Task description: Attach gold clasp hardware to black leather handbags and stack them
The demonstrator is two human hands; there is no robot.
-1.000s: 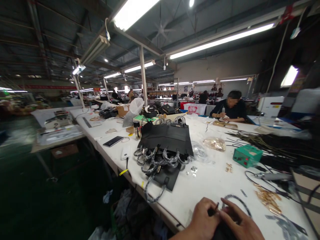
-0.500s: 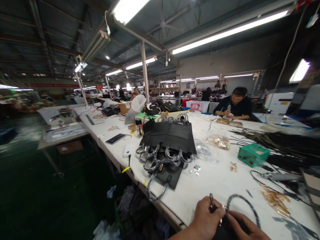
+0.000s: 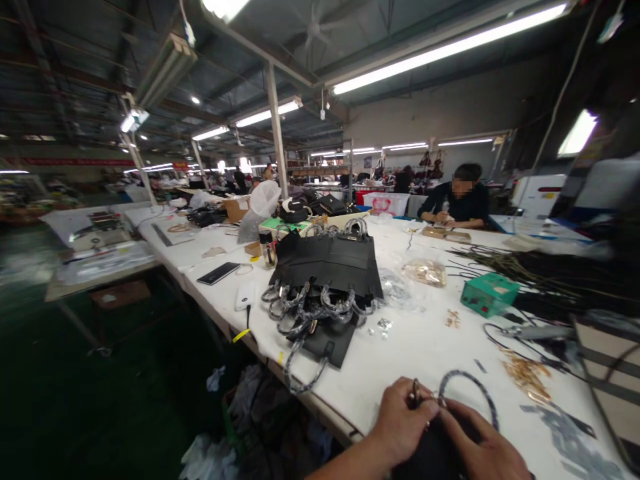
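At the near edge of the white table [image 3: 410, 353], my left hand [image 3: 403, 417] is closed on a black bag panel [image 3: 425, 463], with a small shiny metal fitting between thumb and fingers. My right hand [image 3: 475, 440] pinches the same panel where a plastic-wrapped loop handle [image 3: 461, 373] joins it. Both sets of fingertips meet there, and they partly hide the joint. Farther left lies a stack of black bag panels [image 3: 330, 263] with wrapped handles hanging toward me.
Gold metal pieces [image 3: 527, 377] and grey strips [image 3: 565, 433] lie right of my hands. Behind them stand a green box [image 3: 493, 290] and dark cords [image 3: 550, 267]. A phone [image 3: 219, 273] and white power bank [image 3: 245, 296] lie left. A co-worker [image 3: 460, 197] sits across the table.
The view has swung slightly, so the table and its things appear farther left and higher. Both hands stay together on the bag panel, with only a slight shift of the fingers.
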